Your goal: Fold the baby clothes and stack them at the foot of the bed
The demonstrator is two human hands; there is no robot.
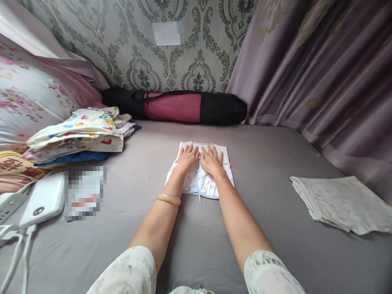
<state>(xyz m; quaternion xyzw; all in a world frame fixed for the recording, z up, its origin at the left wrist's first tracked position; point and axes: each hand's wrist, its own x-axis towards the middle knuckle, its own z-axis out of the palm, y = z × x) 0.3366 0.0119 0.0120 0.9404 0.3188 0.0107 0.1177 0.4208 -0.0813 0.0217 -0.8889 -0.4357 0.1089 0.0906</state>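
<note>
A small white baby shirt (pixel 209 185) with pale blue trim lies on the grey sheet, its neckline toward the wall. My left hand (pixel 189 157) rests flat on its upper left part, fingers outstretched. Beside it, my right hand (pixel 211 159) presses flat on the upper right part, fingers spread. Both hands touch the cloth and hold nothing; the thumbs are close together near the middle. White ties hang from the shirt's lower edge. A beige bangle (pixel 168 199) circles my left wrist area.
Folded patterned clothes (pixel 76 132) are piled at the left by a floral pillow (pixel 18 98). A white power bank (pixel 44 200) with cables and a blurred packet (pixel 85 192) lie nearer. Folded pale cloth (pixel 343 204) is at right. A black-and-pink long bag (pixel 173 107) lies along the wall.
</note>
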